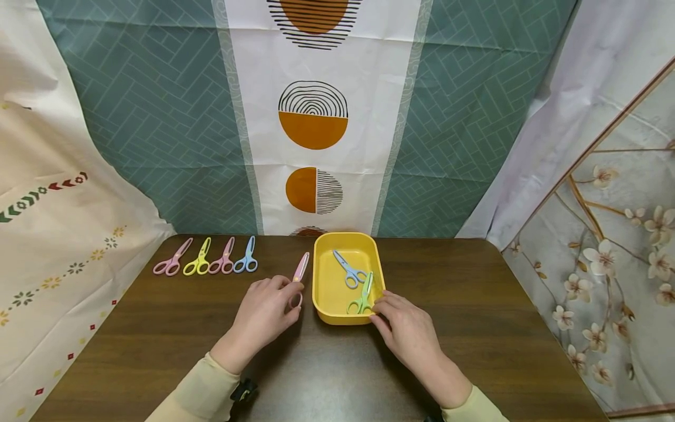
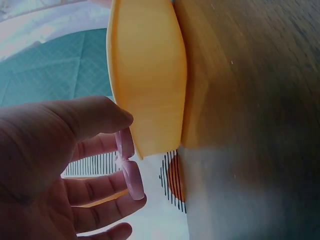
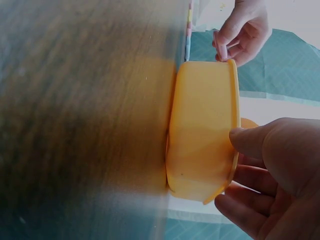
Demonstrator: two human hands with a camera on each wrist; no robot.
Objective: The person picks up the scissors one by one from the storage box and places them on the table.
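Observation:
My left hand (image 1: 266,310) pinches a pair of pink scissors (image 1: 301,267) by the handle, thumb on one side and fingers on the other. The scissors point away from me, just left of a yellow plastic bin (image 1: 324,293). In the left wrist view the pink handle loops (image 2: 132,177) show between thumb and fingers. My right hand (image 1: 411,328) holds the bin's near right corner, its thumb (image 3: 250,140) at the rim. Inside the bin lie blue scissors (image 1: 341,259) and green scissors (image 1: 365,292), the green pair leaning toward the near right corner.
At the table's back left, pink scissors (image 1: 176,257), yellow scissors (image 1: 203,255), a second pink pair (image 1: 227,254) and blue scissors (image 1: 249,251) lie in a row. Behind the brown wooden table (image 1: 474,351) hangs a patterned curtain (image 1: 453,117). Floral cloth (image 1: 622,281) borders the right side.

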